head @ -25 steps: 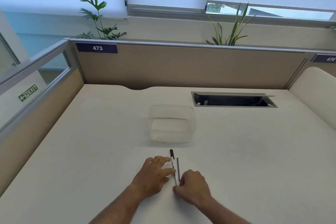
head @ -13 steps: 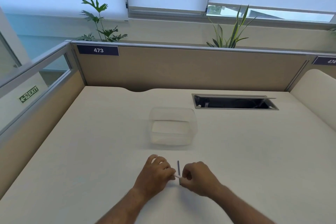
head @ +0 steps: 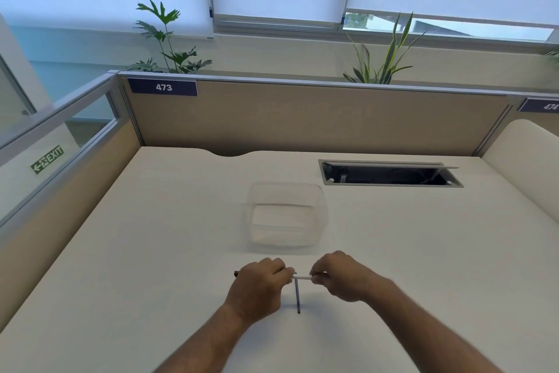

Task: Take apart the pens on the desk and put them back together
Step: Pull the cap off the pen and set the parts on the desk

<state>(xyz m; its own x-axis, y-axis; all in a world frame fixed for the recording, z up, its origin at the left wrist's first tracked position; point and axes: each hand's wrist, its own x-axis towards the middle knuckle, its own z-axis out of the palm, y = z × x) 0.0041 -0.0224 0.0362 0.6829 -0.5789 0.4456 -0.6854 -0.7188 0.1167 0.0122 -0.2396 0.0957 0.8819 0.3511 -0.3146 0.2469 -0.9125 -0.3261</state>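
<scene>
A white pen [head: 302, 276] with a dark cap end is held level, just above the desk [head: 151, 251]. My left hand [head: 257, 288] grips its left part, and the dark tip sticks out past my fist at the left. My right hand [head: 341, 277] pinches its right end. A second thin dark pen [head: 298, 297] lies on the desk below the gap between my hands, pointing away from me.
A clear plastic container [head: 287, 215] stands just beyond my hands. An open cable hatch [head: 390, 174] is set into the desk at the back right. Partition walls [head: 302, 118] close the desk at the back and left.
The white pen was lying on the desk pointing away from me; I picked it up and turned it sideways between both hands. The dark pen stayed on the desk.
</scene>
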